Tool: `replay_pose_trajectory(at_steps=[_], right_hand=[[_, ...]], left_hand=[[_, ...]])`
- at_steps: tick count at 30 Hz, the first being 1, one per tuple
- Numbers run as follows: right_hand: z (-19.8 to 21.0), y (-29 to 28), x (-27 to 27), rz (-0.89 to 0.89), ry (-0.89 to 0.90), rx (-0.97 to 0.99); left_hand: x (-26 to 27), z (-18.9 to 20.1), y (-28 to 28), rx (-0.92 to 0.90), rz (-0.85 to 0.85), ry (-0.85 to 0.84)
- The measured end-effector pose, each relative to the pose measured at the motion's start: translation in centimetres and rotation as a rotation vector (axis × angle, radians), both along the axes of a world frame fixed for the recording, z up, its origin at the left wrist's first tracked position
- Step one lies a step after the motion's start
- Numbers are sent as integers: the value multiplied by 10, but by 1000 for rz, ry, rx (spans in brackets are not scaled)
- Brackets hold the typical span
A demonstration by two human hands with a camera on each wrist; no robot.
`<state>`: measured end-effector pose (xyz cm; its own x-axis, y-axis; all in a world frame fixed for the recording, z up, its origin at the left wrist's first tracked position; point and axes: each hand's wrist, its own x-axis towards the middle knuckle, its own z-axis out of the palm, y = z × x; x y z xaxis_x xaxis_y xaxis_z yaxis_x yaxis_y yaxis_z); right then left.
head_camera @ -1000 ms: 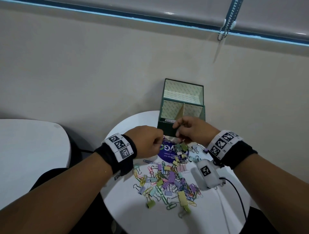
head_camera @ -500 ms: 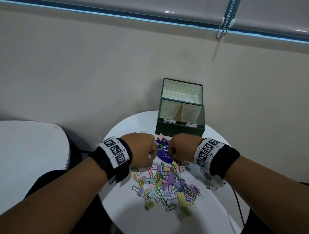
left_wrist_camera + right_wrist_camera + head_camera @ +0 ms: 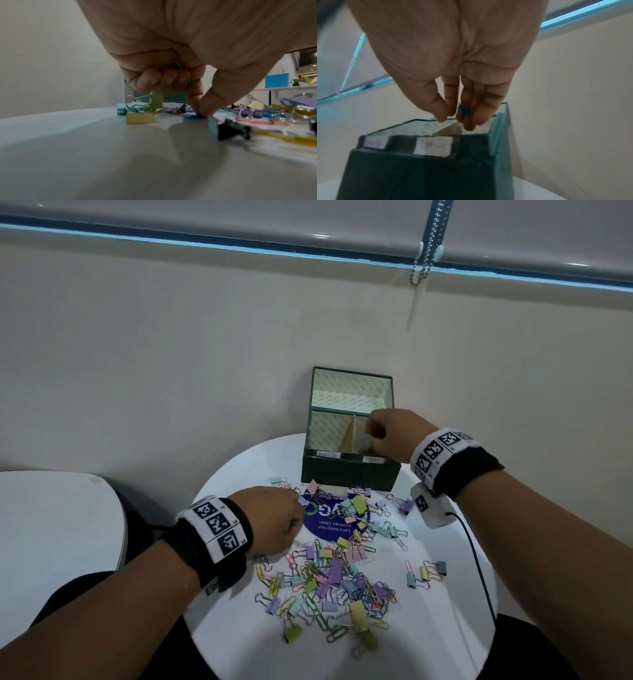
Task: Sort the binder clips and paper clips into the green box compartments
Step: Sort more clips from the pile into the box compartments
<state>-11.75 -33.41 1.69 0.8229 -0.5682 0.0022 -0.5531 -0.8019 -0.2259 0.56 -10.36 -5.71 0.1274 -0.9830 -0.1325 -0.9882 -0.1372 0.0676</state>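
Note:
The green box (image 3: 349, 474) stands at the far edge of the round white table (image 3: 445, 628), with two labelled front compartments and one behind. My right hand (image 3: 371, 436) hovers over the front right compartment. In the right wrist view its fingers point down over the box (image 3: 419, 175) and pinch a small blue clip (image 3: 463, 109). A pile of pastel binder clips and paper clips (image 3: 335, 577) covers the table's middle. My left hand (image 3: 301, 503) rests at the pile's far left. Its thumb and index finger (image 3: 199, 115) pinch a blue piece (image 3: 193, 117) on the table, and its other fingers curl round metal clip wires (image 3: 176, 66).
A purple round sticker (image 3: 329, 518) lies under the clips in front of the box. A white device (image 3: 428, 508) with a black cable hangs below my right wrist. A second white table (image 3: 51, 525) stands at the left. The wall rises right behind the box.
My right hand rose from the pile to above the box's front right compartment. My left hand stayed low at the pile's left edge.

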Motion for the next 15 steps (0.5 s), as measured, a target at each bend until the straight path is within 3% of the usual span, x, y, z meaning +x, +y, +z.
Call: replay_pose_trajectory(at_steps=[3,6,11,15], right_hand=[[0,4,-7,-12,-49,-18],[-9,21,-25,96,-178,-84],[-37,41,-55,239,215,111],[-60,44,-62,194,269,117]], left_hand=[[1,0,1,-45,9,-23],[2,1,1,-6,30,-37],[0,0,-3,35,31,-99],[-8,2,-14,80,26,-166]])
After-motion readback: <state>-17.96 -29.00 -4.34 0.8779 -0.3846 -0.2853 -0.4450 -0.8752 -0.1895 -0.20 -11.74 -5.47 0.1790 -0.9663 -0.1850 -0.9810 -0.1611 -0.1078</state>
